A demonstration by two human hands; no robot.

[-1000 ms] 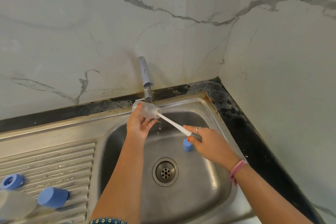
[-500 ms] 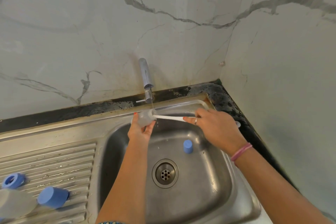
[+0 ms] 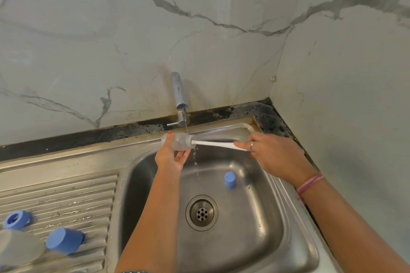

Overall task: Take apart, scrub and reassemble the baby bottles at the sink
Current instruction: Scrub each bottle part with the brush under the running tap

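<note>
My left hand (image 3: 169,156) holds a clear baby bottle body (image 3: 178,141) on its side under the tap (image 3: 180,99), mouth turned right. A thin stream of water falls onto it and drips into the sink (image 3: 255,217). My right hand (image 3: 273,155) grips the white handle of a bottle brush (image 3: 215,143), whose head is inside the bottle. A blue cap (image 3: 229,180) stands in the basin near the drain (image 3: 202,212). On the drainboard at the left lie a blue collar ring (image 3: 16,219), another blue cap (image 3: 64,240) and a second clear bottle (image 3: 18,247).
The ribbed steel drainboard (image 3: 66,197) lies left of the basin. Marble walls close the back and the right side, meeting at a corner (image 3: 269,99). A dark stained counter strip (image 3: 88,137) runs behind the sink.
My right hand rose from low over the basin to the back right rim, swinging the brush handle level. The bottle dropped slightly below the spout and now lies sideways.
</note>
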